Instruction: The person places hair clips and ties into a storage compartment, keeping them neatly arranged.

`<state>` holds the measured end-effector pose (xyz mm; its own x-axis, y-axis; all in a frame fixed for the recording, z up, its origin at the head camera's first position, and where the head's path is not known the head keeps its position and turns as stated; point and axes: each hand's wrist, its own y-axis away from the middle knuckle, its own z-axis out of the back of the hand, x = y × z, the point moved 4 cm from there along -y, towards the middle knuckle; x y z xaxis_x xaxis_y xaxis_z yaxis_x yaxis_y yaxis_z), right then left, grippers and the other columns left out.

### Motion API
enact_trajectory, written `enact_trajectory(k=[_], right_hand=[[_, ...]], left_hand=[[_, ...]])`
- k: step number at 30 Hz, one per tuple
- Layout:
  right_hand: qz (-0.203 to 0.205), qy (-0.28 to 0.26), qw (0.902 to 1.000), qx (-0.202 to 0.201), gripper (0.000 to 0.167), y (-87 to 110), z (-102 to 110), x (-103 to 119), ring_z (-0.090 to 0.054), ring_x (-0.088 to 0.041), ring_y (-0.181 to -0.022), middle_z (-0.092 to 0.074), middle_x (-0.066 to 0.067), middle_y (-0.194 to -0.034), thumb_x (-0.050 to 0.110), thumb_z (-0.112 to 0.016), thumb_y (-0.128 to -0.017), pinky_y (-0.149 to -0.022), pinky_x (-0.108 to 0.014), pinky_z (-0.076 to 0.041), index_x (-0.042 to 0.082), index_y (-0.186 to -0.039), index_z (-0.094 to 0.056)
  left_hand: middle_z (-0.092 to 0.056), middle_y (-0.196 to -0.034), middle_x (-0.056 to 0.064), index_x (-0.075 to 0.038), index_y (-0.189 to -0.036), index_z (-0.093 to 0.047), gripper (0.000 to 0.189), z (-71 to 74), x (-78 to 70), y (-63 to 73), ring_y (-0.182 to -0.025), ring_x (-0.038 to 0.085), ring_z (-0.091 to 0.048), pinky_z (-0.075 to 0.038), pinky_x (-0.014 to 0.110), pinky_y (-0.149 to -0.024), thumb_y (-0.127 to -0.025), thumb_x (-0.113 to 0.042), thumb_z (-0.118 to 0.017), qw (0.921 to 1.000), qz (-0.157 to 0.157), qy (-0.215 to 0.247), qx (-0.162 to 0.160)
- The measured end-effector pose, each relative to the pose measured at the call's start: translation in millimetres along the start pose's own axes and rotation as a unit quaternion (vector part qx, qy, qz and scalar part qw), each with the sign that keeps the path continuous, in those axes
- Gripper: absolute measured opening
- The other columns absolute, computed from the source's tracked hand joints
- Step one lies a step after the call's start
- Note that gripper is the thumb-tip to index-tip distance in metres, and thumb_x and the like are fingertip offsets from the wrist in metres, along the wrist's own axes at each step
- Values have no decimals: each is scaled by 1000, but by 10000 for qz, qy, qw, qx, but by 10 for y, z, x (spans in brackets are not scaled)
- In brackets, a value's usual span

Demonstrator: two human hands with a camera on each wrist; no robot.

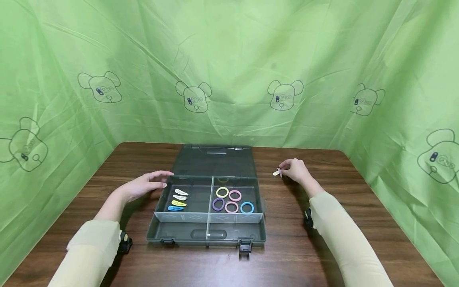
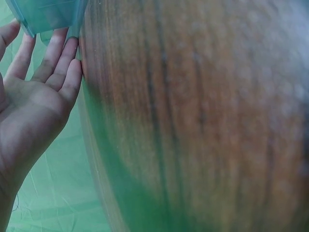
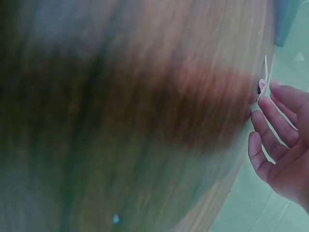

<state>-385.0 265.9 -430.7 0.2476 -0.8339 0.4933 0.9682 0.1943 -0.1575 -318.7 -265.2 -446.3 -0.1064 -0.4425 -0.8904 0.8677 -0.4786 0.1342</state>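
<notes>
A dark translucent storage box (image 1: 152, 230) lies with its lid (image 1: 215, 161) folded back. Several snap hair clips in white, yellow (image 1: 178, 203) and blue (image 1: 175, 208) lie in a column in its upper left compartment. Several hair ties, among them a purple one (image 1: 218, 204) and a blue one (image 1: 247, 207), lie in the upper right one. My left hand (image 1: 143, 186) touches the box's left side, its fingers (image 2: 50, 60) fairly straight. To the right of the lid, my right hand (image 1: 297, 171) pinches a pale hair clip (image 1: 276, 173) with a small pinkish piece on it.
The box stands on a brown wood-grain table (image 1: 301, 255). Dividers (image 1: 233, 218) split the box, and latches (image 1: 245, 246) are on its front edge. Green cloth (image 1: 229, 119) with bear drawings hangs around the table's back and sides.
</notes>
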Motion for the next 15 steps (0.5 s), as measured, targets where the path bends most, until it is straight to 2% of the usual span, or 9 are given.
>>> enact_trajectory(k=[5, 15], right_hand=[[34, -27, 9999, 100, 17, -4, -13, 50, -62, -17, -77, -73, -9, -84, 12, -74, -79, -71, -31, -43, 2, -93, -73], [-7, 230, 9997, 69, 13, -13, -12, 66, -62, -18, -75, -73, -8, -82, 11, -75, -78, -70, -34, -44, 4, -90, -74]], left_hand=[[-41, -141, 17, -13, -140, -44, 51, 4, 8, 7, -126, 26, -39, -37, 23, -95, -94, -27, -59, 10000, -11, -6, 8], [-40, -143, 16, -16, -140, -44, 50, -1, -23, 10, -129, 32, -37, -34, 36, -101, -94, -28, -59, 10000, 31, -64, 8]])
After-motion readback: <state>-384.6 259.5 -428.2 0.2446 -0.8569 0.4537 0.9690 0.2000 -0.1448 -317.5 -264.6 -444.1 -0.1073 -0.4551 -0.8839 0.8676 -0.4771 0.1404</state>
